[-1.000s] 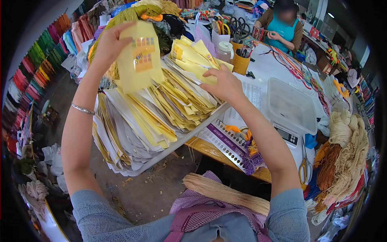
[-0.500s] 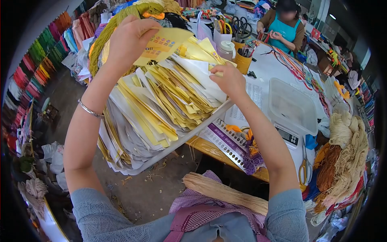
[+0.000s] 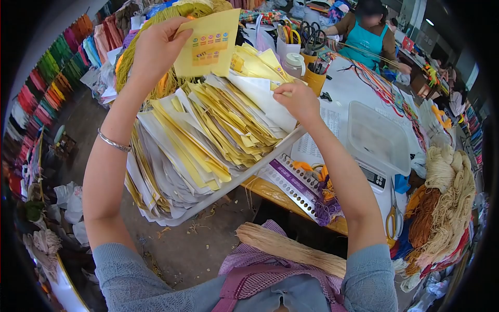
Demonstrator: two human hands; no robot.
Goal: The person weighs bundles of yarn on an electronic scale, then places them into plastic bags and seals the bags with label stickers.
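Observation:
A yellow printed paper (image 3: 208,44) with rows of small coloured marks is pinched in my left hand (image 3: 158,49), held up above the tray. My right hand (image 3: 301,101) is closed on the edge of a yellow envelope (image 3: 260,63) at the tray's far right end. Beneath both hands the white plastic tray (image 3: 236,182) is packed with yellow and white paper envelopes (image 3: 208,130), standing on edge and leaning. A white sheet (image 3: 265,101) lies just left of my right hand.
Right of the tray are a clear plastic box (image 3: 379,138) on a scale (image 3: 371,177), scissors (image 3: 394,218) and yarn hanks (image 3: 447,192). A purple-and-white card (image 3: 293,184) lies at the table edge. A lidded cup (image 3: 294,65) stands behind. Across the table is a person in a teal apron (image 3: 364,44).
My left hand has turned the yellow printed paper more upright, so its printed side faces me. My right hand shifted slightly. The person across the table has spread their arms.

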